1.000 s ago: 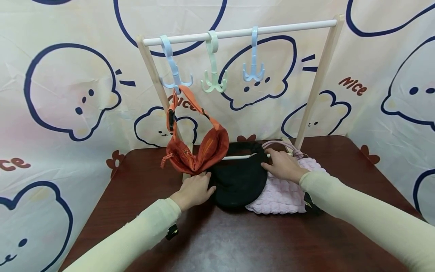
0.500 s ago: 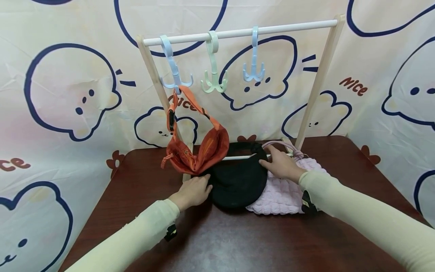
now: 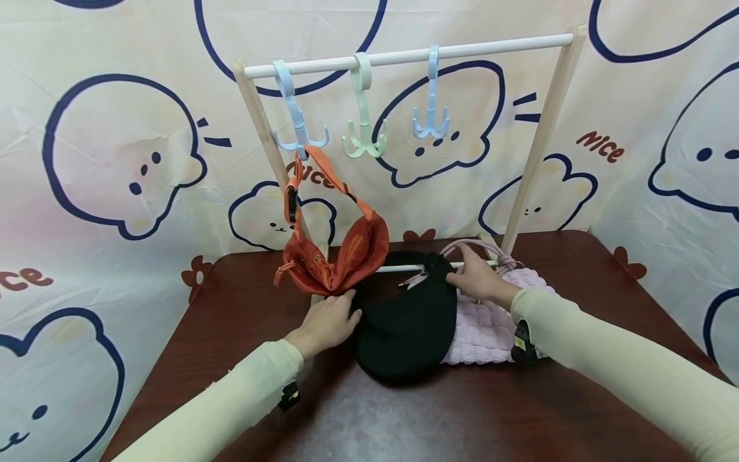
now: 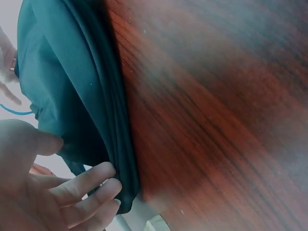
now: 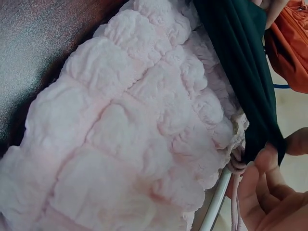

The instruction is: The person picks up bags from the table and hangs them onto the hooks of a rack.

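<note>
A black shoulder bag (image 3: 404,330) stands on the table in front of the rack. My right hand (image 3: 479,276) pinches its upper right corner, thumb against fingers, plain in the right wrist view. At the bag's left end, my left hand (image 3: 329,324) holds the cloth between thumb and fingers; in the left wrist view the fingertips (image 4: 108,175) lie on the dark fabric. Behind the right hand sits a pale pink quilted bag (image 3: 485,327) with a cord handle, partly covered by the black one. An orange bag (image 3: 335,256) hangs by its strap above my left hand.
A wooden rack with a white top rail (image 3: 502,46) carries a blue hook (image 3: 299,125) holding the orange bag, a green hook (image 3: 364,122) and another blue hook (image 3: 432,109). A white lower bar (image 3: 398,268) runs behind the bags. Patterned cloth stands behind the brown table (image 3: 404,423).
The black bag has come forward and down toward the near side, and a small light tag now shows at its upper edge. Both hands stay near the same places; the orange bag is still.
</note>
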`<state>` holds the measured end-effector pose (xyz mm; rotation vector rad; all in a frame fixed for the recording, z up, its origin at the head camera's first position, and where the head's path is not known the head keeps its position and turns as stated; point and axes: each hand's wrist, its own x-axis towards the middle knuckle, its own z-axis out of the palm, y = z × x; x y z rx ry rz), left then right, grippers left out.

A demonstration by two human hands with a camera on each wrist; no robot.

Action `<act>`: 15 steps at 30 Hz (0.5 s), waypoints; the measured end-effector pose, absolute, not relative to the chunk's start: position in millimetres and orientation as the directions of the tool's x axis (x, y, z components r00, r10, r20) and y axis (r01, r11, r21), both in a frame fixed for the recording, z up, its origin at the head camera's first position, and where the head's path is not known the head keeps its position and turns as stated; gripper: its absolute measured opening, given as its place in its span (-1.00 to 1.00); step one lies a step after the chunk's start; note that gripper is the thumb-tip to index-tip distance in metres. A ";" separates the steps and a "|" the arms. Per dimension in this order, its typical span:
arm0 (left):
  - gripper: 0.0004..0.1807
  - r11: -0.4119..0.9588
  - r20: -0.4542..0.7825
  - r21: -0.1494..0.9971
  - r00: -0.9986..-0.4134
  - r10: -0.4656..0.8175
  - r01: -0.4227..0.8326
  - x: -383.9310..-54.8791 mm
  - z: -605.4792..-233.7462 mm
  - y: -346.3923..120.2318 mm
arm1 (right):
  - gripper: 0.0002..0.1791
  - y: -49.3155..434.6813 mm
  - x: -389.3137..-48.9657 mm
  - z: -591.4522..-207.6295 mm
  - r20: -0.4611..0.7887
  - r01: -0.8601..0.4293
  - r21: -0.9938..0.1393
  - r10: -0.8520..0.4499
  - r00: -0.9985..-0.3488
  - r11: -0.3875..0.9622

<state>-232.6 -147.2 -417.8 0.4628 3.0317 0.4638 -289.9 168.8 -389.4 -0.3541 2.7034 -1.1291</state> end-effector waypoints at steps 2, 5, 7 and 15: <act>-0.44 0.908 0.012 0.307 -0.955 0.295 0.284 -232.7 -417.6 -147.3 | -0.17 169.4 -290.4 -389.8 -0.097 -0.136 -0.720 -0.293 -0.951 0.680; -0.49 0.904 0.013 0.325 -0.958 0.288 0.276 -233.1 -417.7 -147.5 | -0.27 169.4 -291.0 -390.4 -0.097 -0.152 -0.702 -0.304 -0.948 0.696; -0.52 0.904 0.020 0.335 -0.961 0.276 0.266 -233.0 -417.3 -147.8 | -0.35 169.1 -291.2 -390.8 -0.109 -0.171 -0.682 -0.330 -0.938 0.711; -0.54 0.913 0.020 0.342 -0.973 0.228 0.221 -230.3 -419.3 -150.9 | -0.51 167.3 -285.6 -390.7 -0.131 -0.277 -0.524 -0.398 -0.908 0.805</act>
